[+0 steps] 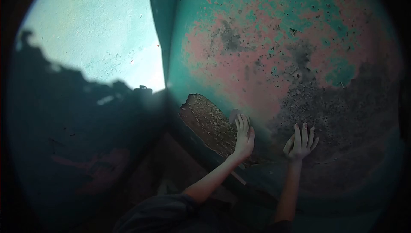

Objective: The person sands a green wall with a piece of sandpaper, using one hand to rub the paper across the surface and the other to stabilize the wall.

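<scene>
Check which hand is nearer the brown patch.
Left. The left hand is at the right edge of the brown patch in the image; the right hand is farther right, with a visible gap between it and the patch.

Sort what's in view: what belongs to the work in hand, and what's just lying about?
Belonging, it seems:
Left hand
Flat greyish piece at its fingers
Right hand, fingers spread
Peeling turquoise-and-pink wall
Its rough brown patch

Probably just there:
Pale narrow strip below the left hand
Sunlit side wall
</scene>
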Motion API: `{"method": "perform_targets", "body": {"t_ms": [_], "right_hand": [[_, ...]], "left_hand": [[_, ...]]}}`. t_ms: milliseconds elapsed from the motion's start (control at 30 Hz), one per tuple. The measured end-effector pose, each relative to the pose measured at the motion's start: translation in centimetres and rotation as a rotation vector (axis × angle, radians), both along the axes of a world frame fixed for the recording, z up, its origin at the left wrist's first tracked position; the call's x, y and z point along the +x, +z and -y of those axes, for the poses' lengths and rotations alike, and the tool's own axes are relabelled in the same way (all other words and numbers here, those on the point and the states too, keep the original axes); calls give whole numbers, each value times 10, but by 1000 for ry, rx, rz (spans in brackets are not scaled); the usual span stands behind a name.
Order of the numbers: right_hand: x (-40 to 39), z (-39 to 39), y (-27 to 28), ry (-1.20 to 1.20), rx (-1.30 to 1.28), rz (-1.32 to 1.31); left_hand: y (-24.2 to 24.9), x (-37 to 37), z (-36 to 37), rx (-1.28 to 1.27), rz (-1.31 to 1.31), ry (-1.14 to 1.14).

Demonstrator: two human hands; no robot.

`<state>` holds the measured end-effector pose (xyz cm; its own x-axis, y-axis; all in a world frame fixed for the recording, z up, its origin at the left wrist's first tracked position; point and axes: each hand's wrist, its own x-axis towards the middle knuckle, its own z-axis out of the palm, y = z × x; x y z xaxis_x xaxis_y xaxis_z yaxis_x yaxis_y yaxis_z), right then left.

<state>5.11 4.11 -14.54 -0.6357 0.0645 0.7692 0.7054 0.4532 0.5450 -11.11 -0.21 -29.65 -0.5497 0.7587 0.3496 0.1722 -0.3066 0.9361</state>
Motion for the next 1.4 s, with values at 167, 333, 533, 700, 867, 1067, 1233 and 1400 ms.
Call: {"method": "perform_targets", "body": {"t_ms": [167, 333, 533, 700, 867, 1067, 1233, 1400], "right_hand": [[-2, 2, 0, 31, -21, -12], [-4, 2, 1, 60, -5, -15], [-5, 2, 2, 42, -14, -23], [-8, 4, 1, 34, -5, -50], [-5, 4, 2, 45, 3, -30], [-8, 3, 0, 46, 0, -53], [-6, 3, 1, 39, -13, -36], [-3, 2, 0, 38, -5, -34]], "left_hand": [[5, -77, -22, -45, 204, 158], [-16, 15, -4, 7, 17, 18], [4, -68, -20, -12, 109, 143], [-3, -11, -10, 10, 92, 85], [-3, -54, -16, 31, 1, 104], [-4, -30, -4, 33, 37, 88], [-4, -20, 6, 2, 39, -10], [2, -58, -10, 54, -17, 108]]}}
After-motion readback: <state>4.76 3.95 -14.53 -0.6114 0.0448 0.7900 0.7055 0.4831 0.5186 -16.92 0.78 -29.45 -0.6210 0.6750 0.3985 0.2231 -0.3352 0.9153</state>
